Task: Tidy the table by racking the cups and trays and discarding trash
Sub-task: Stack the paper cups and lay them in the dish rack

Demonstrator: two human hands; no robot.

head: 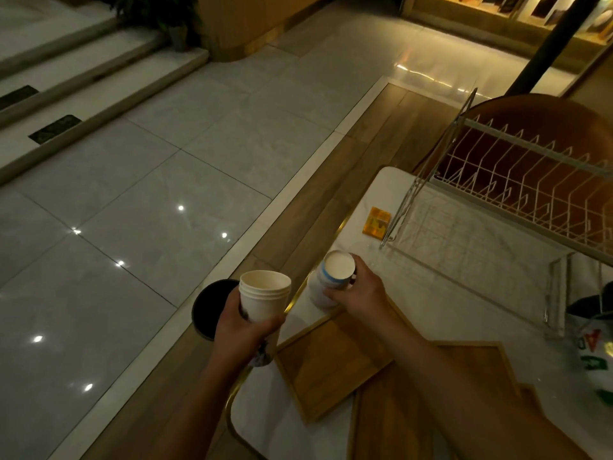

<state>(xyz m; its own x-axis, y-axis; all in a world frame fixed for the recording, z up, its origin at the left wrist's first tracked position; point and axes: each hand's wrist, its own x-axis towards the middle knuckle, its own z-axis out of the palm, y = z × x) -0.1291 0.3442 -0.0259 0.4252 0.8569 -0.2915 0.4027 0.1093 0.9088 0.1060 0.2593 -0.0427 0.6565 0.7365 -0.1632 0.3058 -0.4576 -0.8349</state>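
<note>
The left hand (242, 330) is curling its fingers (270, 323) round a nested stack of white paper cups (265, 293), standing upright with mouths up, left of the square wooden tray (328, 363). The right hand (358, 290) is gripping a blue-banded white cup (331, 277), leaning with its mouth upward, just beyond that tray over the worktop (431, 293).

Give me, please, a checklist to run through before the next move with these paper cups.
1. Left hand grips the stack of cups: ok.
2. Right hand holds the blue-banded cup: ok.
3. Bin mouth open, on the floor beside the table edge: ok.
4. Top cup of the stack empty: ok.
5. Blue-banded cup empty: cannot tell.
6. Trays racked: not ok, they lie on the table.
</note>
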